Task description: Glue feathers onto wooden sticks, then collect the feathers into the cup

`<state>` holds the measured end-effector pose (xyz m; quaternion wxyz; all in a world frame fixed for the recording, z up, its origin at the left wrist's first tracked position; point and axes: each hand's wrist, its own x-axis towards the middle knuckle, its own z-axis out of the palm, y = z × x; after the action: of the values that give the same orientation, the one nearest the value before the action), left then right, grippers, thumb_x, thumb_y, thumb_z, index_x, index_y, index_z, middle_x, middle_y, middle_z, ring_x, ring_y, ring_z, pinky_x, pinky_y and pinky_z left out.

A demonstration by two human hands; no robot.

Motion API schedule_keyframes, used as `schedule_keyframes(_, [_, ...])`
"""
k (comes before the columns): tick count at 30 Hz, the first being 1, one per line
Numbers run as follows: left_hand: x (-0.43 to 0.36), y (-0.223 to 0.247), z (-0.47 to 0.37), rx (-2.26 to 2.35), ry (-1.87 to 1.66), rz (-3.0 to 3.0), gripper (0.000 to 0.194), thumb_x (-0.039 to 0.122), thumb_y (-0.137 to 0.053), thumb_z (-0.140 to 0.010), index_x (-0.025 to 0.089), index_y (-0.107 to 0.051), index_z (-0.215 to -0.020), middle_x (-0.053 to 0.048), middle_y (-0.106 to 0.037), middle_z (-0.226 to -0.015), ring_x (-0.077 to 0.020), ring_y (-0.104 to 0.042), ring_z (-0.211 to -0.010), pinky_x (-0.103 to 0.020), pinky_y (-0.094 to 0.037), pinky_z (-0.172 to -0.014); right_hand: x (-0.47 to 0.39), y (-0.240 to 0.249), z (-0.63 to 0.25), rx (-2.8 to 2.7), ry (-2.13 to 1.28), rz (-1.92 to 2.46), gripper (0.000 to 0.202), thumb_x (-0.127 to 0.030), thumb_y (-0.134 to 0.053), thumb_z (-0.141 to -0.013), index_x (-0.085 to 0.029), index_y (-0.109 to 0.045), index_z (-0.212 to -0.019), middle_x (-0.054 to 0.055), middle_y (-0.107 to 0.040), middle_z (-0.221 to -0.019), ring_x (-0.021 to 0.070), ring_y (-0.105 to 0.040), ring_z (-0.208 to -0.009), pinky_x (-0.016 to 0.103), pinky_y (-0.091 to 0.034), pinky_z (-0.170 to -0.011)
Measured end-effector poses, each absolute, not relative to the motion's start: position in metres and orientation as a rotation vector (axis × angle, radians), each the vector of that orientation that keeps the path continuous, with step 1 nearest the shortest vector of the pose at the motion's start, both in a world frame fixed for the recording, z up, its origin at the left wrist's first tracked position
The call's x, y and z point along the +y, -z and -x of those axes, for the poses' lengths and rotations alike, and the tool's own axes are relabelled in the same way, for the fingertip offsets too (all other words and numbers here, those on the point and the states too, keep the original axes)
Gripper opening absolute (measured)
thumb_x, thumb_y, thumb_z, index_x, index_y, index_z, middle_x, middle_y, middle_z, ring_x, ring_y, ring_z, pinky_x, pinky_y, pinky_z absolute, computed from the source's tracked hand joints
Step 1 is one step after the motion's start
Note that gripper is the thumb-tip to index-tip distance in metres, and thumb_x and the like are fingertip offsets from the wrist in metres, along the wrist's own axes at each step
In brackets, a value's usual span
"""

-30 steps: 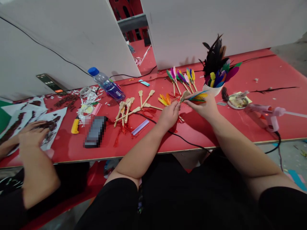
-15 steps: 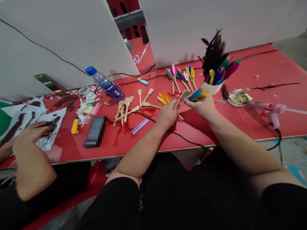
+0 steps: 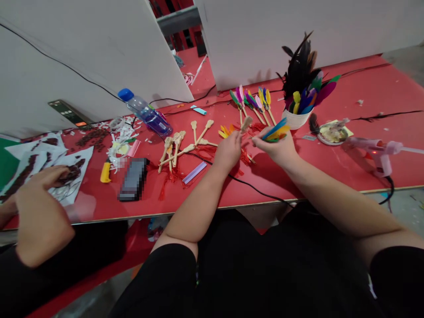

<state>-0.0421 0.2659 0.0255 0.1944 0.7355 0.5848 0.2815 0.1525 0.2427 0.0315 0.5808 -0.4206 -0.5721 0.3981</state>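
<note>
My left hand [image 3: 229,152] is closed around a wooden stick [image 3: 246,123], whose broad, paddle-like head points up beyond the fingertips. Blue and yellow-orange feathers [image 3: 277,131] are pinched in my right hand [image 3: 282,148], just to the right of the stick and apart from its head. Partly behind my left hand, yellow-orange feathers [image 3: 225,131] lie on the table. More bare wooden sticks [image 3: 178,143] with red tassels are heaped to the left. Farther back lie several sticks with coloured feathers [image 3: 253,102] at their heads.
A white cup [image 3: 296,120] holds black and coloured feathers. At right rest a dish [image 3: 334,133] and a pink hot glue gun [image 3: 377,152]. Leftward are a bottle [image 3: 145,112], a phone [image 3: 133,179], a yellow-handled cutter [image 3: 105,172] and a co-worker's hand [image 3: 44,179] on paper.
The stick's head has turned more upright in my left hand. My hands have moved slightly apart, and the view has shifted a little.
</note>
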Motion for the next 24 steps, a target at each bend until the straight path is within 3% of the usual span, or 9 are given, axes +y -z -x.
schedule_keyframes(4, [0.278,-0.03,0.065,1.676,-1.013,-1.992,0.04,0.047,-0.044,-0.121,0.022,-0.069,-0.103,-0.01,-0.072,-0.093,-0.0281,-0.072,-0.094,-0.037,-0.049,-0.089,0.227,-0.039,-0.146,-1.491,-0.925,0.87,0.023,-0.041,-0.093,-0.081,-0.023,-0.079,-0.079,0.007,-0.082,-0.083,0.023,-0.076,-0.075,0.04,-0.066,-0.076])
schedule_keyframes(9, [0.277,-0.029,0.06,1.459,-1.009,-1.891,0.041,0.053,-0.055,-0.116,0.022,-0.065,-0.09,-0.005,-0.065,-0.083,-0.0229,-0.064,-0.085,-0.033,-0.048,-0.083,0.255,-0.03,-0.162,-1.573,-1.113,0.958,0.029,-0.05,-0.095,-0.08,-0.024,-0.083,-0.084,0.008,-0.085,-0.089,0.0269,-0.079,-0.085,0.045,-0.067,-0.091])
schedule_keyframes(13, [0.274,-0.024,0.049,1.171,-1.004,-1.65,0.039,0.057,-0.074,-0.104,0.02,-0.07,-0.091,-0.002,-0.066,-0.084,-0.0181,-0.061,-0.08,-0.028,-0.047,-0.077,0.274,-0.019,-0.172,-1.527,-1.273,1.016,0.032,-0.053,-0.093,-0.082,-0.022,-0.085,-0.088,0.005,-0.081,-0.078,0.0222,-0.072,-0.071,0.04,-0.064,-0.075])
schedule_keyframes(16, [0.273,-0.024,0.047,1.08,-0.963,-1.621,0.033,0.049,-0.088,-0.092,0.018,-0.077,-0.098,-0.002,-0.074,-0.089,-0.018,-0.065,-0.084,-0.027,-0.05,-0.08,0.279,-0.013,-0.173,-1.447,-1.322,1.007,0.039,-0.056,-0.094,-0.08,-0.02,-0.084,-0.09,0.004,-0.078,-0.074,0.0181,-0.066,-0.065,0.034,-0.057,-0.065])
schedule_keyframes(20, [0.271,-0.027,0.044,1.114,-0.94,-1.569,0.027,0.041,-0.09,-0.087,0.017,-0.082,-0.097,-0.004,-0.079,-0.089,-0.0195,-0.069,-0.086,-0.028,-0.053,-0.082,0.279,-0.013,-0.172,-1.39,-1.346,1.034,0.047,-0.061,-0.098,-0.074,-0.019,-0.081,-0.087,0.003,-0.076,-0.072,0.0175,-0.066,-0.064,0.033,-0.055,-0.064])
schedule_keyframes(24, [0.268,-0.026,0.039,1.081,-0.912,-1.486,0.03,0.039,-0.093,-0.084,0.016,-0.084,-0.101,-0.005,-0.082,-0.093,-0.0196,-0.071,-0.087,-0.028,-0.054,-0.081,0.277,-0.017,-0.173,-1.443,-1.314,1.015,0.041,-0.056,-0.096,-0.077,-0.019,-0.082,-0.087,0.005,-0.079,-0.079,0.0191,-0.069,-0.07,0.035,-0.058,-0.07])
